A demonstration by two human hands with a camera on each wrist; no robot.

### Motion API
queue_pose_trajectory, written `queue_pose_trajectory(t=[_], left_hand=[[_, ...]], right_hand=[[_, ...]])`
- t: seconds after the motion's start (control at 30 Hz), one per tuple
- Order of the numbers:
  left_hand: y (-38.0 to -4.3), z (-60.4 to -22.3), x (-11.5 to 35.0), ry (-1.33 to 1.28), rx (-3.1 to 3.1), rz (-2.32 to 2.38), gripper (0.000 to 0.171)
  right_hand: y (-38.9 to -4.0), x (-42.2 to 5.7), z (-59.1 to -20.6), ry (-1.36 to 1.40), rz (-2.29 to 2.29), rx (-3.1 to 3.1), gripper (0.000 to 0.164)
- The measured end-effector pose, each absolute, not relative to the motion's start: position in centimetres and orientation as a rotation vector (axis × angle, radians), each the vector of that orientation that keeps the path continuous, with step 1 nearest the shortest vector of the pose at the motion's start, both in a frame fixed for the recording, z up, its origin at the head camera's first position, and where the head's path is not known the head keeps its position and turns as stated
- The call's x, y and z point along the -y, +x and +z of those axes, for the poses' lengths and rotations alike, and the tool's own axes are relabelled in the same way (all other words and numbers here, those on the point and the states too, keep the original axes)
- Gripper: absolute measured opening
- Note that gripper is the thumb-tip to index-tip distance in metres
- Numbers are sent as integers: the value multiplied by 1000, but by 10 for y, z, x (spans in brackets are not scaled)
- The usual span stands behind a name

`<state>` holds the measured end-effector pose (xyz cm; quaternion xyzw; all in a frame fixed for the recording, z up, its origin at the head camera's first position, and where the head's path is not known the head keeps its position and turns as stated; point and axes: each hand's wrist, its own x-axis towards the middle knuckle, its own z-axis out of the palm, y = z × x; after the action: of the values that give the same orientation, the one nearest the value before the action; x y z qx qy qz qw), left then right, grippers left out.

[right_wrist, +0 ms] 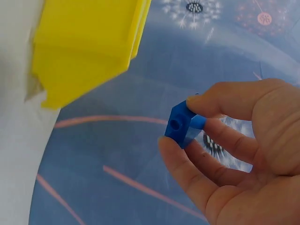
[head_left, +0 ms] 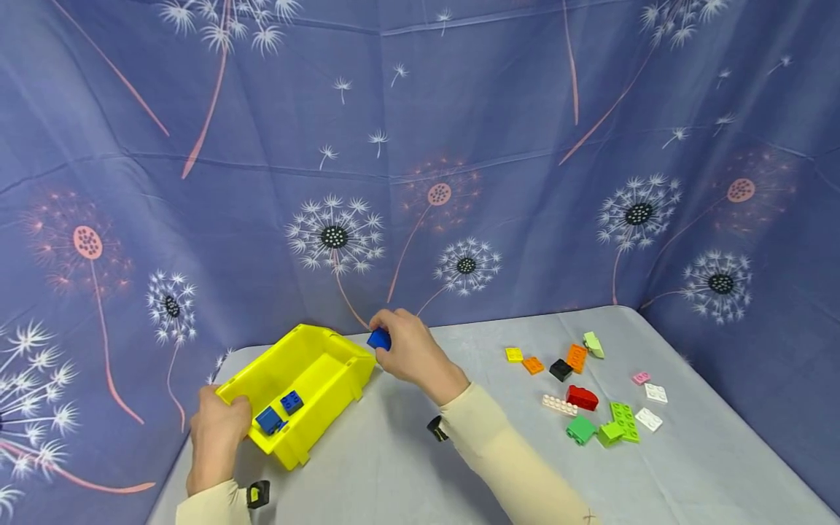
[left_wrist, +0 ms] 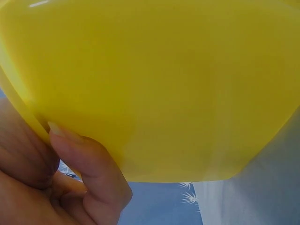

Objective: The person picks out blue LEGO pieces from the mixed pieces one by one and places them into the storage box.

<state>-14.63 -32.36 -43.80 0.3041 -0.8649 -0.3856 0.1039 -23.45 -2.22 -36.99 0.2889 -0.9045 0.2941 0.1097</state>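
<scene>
In the head view a yellow bin (head_left: 323,424) stands tilted at an angle on the left part of the table, with two blue bricks (head_left: 292,402) inside its near end. My left hand (head_left: 219,430) grips the bin's near-left rim; the left wrist view shows its fingers (left_wrist: 91,161) pinching the yellow wall. Just beyond the bin's far right corner, my right hand (head_left: 416,354) pinches a blue toy brick (head_left: 379,339) above the table. Up close in the right wrist view, that blue brick sits between thumb and fingertips, apart from the bin.
Loose bricks lie spread over the right half of the table (head_left: 485,467): a red brick (head_left: 582,397), a black one (head_left: 561,370), a green one (head_left: 580,430), an orange one (head_left: 577,358) and several others. A patterned blue cloth (head_left: 525,219) hangs behind the table.
</scene>
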Motion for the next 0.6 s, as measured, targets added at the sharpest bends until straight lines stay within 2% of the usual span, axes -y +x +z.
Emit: queue_pose_trajectory(t=[0.23,0.6], left_hand=[[-148,-436,323,896,2568,-1132,57],[-148,-438,323,918,2547,-1163,55]], right_hand=[[-228,62,-374,940,924,2659,37],[-217,112,-377,1021,728,2695,40]])
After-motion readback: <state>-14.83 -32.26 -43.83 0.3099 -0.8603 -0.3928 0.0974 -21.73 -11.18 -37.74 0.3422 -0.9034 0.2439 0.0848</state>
